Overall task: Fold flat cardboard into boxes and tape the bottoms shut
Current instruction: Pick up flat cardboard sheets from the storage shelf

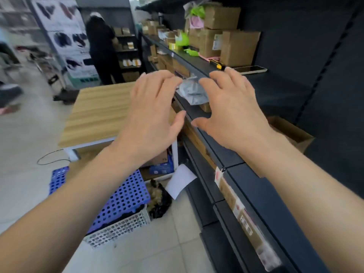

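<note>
Left hand (pixel 151 107) and right hand (pixel 230 107) hover over the dark shelf (pixel 275 91), fingers loosely spread, holding nothing. A grey bag (pixel 194 93) lies on the shelf between them, and cardboard boxes (pixel 239 48) stand farther back on the shelf.

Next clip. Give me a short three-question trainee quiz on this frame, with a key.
1. True or false: the left hand grips a sheet of flat cardboard.
2. What lies on the dark shelf beside the yellow-and-black knife? A) a phone B) a tape roll C) scissors
3. Fill in: the crumpled grey bag shows between the left hand and the ____ hand.

Key
1. False: its fingers are spread and it holds no cardboard.
2. A: the phone.
3. Right: the right hand.
</note>
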`<state>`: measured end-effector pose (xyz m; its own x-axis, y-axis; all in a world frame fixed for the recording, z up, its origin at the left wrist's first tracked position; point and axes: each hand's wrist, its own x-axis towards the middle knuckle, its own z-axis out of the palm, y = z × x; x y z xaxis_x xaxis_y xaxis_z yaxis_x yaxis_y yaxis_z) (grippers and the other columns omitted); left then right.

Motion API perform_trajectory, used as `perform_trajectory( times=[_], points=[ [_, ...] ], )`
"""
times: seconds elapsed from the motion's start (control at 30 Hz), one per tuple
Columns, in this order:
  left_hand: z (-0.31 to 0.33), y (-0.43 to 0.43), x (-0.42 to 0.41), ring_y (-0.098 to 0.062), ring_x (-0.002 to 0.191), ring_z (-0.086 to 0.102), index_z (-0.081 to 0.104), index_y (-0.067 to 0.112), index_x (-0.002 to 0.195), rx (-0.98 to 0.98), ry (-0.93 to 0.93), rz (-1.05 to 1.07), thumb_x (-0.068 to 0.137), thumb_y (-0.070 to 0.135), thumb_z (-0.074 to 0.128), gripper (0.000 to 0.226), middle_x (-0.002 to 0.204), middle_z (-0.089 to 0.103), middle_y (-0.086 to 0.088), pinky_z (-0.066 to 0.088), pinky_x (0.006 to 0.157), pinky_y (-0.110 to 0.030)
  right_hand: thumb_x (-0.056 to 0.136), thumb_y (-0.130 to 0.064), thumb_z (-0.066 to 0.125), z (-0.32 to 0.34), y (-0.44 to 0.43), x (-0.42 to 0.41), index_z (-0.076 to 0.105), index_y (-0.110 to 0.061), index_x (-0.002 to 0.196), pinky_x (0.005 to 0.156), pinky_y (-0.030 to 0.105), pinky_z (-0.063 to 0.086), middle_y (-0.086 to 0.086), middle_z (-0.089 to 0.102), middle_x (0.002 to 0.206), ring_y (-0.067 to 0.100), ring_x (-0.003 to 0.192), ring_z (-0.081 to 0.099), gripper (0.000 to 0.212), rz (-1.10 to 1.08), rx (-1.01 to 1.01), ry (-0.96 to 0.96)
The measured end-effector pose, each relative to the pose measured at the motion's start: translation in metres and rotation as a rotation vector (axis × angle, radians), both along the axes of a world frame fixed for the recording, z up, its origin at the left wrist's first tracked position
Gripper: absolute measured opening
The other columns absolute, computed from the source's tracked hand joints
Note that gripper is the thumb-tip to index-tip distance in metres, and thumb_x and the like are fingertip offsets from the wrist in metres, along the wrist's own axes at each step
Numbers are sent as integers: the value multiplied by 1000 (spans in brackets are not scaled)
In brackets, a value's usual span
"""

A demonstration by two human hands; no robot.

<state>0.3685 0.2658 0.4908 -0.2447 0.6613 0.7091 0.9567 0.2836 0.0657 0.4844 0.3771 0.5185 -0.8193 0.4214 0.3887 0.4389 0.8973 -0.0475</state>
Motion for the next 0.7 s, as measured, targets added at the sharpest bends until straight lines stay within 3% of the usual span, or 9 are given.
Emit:
perform_trajectory(
  times=[0.17, 0.33, 0.5, 0.7],
  points=[
    [-1, -61, -33, -30, 120, 42, 50, 2, 125, 16, 29, 154, 80, 26, 58, 52, 125, 50, -16, 27, 104, -34, 82, -42, 67, 8, -47, -49, 35, -17, 142, 117, 43, 15, 5, 34, 147, 28, 142, 18, 73, 153, 52, 33],
    [-19, -136, -90, -35, 117, 46, 51, 2, 124, -3, -37, 324, 79, 33, 50, 54, 125, 50, -19, 33, 101, -42, 82, -43, 67, -5, -109, -129, 31, -16, 145, 118, 43, 13, 6, 30, 149, 29, 144, 14, 77, 284, 45, -13],
    [-36, -208, -160, -36, 121, 46, 51, 1, 125, -16, -82, 459, 80, 30, 54, 54, 128, 50, -18, 30, 104, -39, 84, -42, 66, -21, -170, -218, 31, -15, 146, 117, 41, 11, 6, 29, 151, 28, 144, 13, 77, 380, 33, -51],
    [-71, -247, -247, -37, 115, 49, 52, -1, 124, -44, -171, 507, 81, 23, 58, 50, 125, 51, -20, 36, 99, -42, 85, -37, 66, -62, -203, -316, 36, -14, 142, 113, 40, 19, 8, 36, 147, 29, 139, 24, 68, 400, -95, -138]
  ],
)
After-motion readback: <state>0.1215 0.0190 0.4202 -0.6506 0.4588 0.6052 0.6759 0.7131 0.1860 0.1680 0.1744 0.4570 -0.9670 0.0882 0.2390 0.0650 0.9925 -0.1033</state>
